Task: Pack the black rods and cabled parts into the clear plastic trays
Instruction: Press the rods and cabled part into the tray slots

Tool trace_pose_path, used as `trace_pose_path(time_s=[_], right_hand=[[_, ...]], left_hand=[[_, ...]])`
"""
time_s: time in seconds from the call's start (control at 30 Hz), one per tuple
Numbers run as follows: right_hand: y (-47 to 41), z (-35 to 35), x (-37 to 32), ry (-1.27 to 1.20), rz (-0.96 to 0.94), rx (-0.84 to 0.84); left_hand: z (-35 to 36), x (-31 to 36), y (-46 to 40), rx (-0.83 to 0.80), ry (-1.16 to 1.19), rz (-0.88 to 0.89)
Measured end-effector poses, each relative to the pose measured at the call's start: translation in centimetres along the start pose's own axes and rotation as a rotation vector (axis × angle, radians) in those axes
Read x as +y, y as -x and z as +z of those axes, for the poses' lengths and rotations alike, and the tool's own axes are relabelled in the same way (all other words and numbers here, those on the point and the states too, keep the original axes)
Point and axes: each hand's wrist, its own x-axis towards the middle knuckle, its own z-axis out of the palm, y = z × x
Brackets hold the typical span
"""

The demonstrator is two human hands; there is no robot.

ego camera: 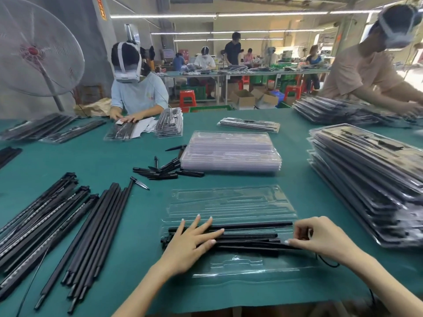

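Green table (pixel 96 161), rod-filled clear tray (pixel 229 202)

Black rods (pixel 251 236) in a clear tray (pixel 231 202) on a teal table (pixel 103 156).

The clear tray (pixel 231 202) is glossy thin plastic, lying on a matt green cloth table cover (pixel 103 161); the black rods (pixel 247 236) in it look smooth and matt.

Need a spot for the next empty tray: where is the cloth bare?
Bare green cloth lies between the open tray and the clear tray stack. Crowded: loose black rods left, filled tray stack right.
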Motion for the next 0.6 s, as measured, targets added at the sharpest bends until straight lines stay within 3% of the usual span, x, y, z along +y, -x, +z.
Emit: trace_pose_path(time_s=[0.23, 0.4, 0.53, 0.6], right_hand=[[1.1, -0.3, 0.1, 0.18, -0.131, -0.097], [1.0, -0.1, -0.4, 0.369, -0.252, -0.008], [0.7, -0.2, -0.8, 0.476, -0.272, -0.114], [0.6, -0.4, -0.9, 0.497, -0.337, -0.003]], left_hand=[[0.9, -0.3, 0.3, 0.04, -0.039, 0.008], [1.0, -0.4, 0.6, 0.086, 0.03, 0.01], [1.0, -0.7, 0.9, 0.146, 0.061, 0.011], [1.1, -0.7, 1.0, 0.172, 0.061, 0.012]])
